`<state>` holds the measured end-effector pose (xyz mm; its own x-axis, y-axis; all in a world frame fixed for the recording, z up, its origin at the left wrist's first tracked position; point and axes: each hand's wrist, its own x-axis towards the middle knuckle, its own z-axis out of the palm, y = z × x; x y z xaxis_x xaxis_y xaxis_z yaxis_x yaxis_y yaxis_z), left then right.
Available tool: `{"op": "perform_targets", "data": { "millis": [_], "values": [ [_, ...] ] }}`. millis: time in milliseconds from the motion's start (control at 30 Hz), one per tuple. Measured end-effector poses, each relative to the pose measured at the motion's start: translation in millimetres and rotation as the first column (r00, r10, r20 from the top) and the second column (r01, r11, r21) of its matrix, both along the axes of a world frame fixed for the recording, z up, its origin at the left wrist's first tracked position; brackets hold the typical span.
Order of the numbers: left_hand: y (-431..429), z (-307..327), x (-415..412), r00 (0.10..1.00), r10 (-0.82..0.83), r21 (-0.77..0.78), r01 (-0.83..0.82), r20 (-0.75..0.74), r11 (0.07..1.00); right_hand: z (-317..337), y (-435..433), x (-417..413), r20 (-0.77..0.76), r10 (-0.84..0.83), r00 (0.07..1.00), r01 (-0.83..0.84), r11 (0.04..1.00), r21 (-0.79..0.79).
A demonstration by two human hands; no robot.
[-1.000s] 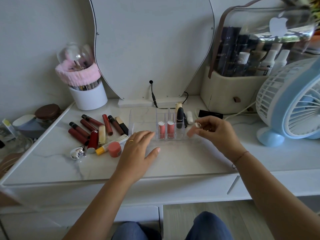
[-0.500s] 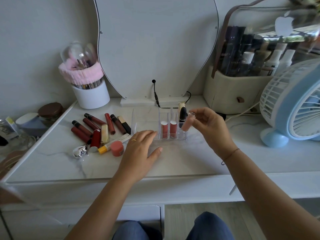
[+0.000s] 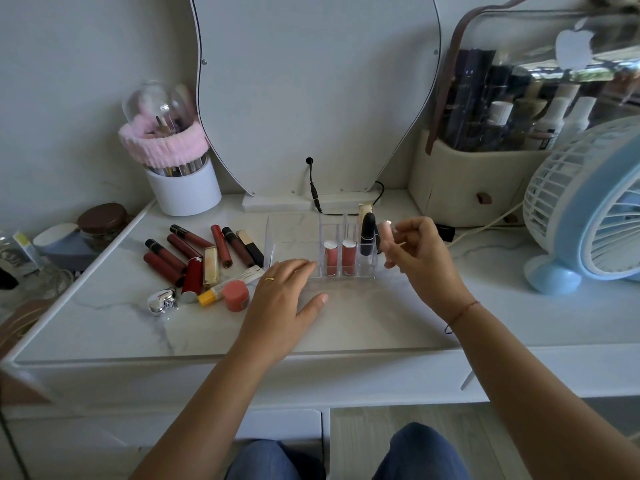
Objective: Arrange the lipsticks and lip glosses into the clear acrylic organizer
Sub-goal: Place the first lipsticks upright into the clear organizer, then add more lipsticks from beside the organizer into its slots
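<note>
The clear acrylic organizer (image 3: 294, 237) stands mid-table with two pink lipsticks (image 3: 340, 257) in its front slots, a black lipstick (image 3: 367, 233) to their right and a gold one (image 3: 363, 210) behind. My right hand (image 3: 417, 256) holds a pink lipstick (image 3: 385, 227) upright just right of the organizer. My left hand (image 3: 282, 303) lies flat with fingers spread at the organizer's front left edge. Several dark red lip glosses and lipsticks (image 3: 194, 252) lie loose to the left.
A white brush holder with a pink band (image 3: 180, 174) stands at the back left, the mirror base (image 3: 277, 202) behind the organizer. A cosmetics box (image 3: 467, 181) and a blue fan (image 3: 588, 216) fill the right. A silver item (image 3: 162, 300) and a pink jar (image 3: 236, 295) lie at the pile's front.
My right hand has carried the pink lipstick from the table right of the organizer up and leftward, tilting it upright beside the organizer's right end. My left hand stayed in place.
</note>
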<state>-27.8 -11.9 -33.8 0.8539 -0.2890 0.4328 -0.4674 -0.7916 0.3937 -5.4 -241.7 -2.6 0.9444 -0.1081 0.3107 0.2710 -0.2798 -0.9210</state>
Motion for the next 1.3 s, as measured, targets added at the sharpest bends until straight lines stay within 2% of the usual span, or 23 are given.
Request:
{"op": "perform_targets", "data": {
  "millis": [467, 600, 900, 1033, 1167, 1233, 1300],
  "values": [
    [0, 0, 1, 1.000, 0.008, 0.002, -0.008, -0.011, 1.000, 10, 6, 3, 0.072, -0.004, 0.997, 0.008, 0.998, -0.059],
    [-1, -1, 1, 1.000, 0.008, 0.005, -0.008, -0.014, 1.000, 8, 9, 7, 0.110, -0.033, 0.993, 0.049, 0.987, -0.152],
    [0, 0, 1, 1.000, 0.000, -0.002, 0.000, -0.012, 1.000, 1, 15, 9, 0.154, -0.097, 0.983, 0.130, 0.967, -0.220],
    [-1, 1, 0, 1.000, -0.003, -0.006, 0.002, -0.012, 1.000, -7, 16, 6, 0.143, -0.073, 0.987, 0.117, 0.936, -0.331],
    [-1, 2, 0, 1.000, -0.005, -0.006, 0.005, -0.013, 1.000, -5, 7, 3, 0.138, -0.060, 0.989, 0.099, 0.951, -0.294],
    [-1, 1, 1, 1.000, -0.003, -0.009, 0.003, -0.016, 1.000, 0, -7, 4, 0.126, -0.102, 0.987, 0.126, 0.972, -0.199],
    [-1, 1, 1, 1.000, -0.004, -0.013, 0.004, -0.014, 1.000, 3, -25, 9, 0.081, -0.180, 0.980, 0.194, 0.954, -0.229]
  ]
}}
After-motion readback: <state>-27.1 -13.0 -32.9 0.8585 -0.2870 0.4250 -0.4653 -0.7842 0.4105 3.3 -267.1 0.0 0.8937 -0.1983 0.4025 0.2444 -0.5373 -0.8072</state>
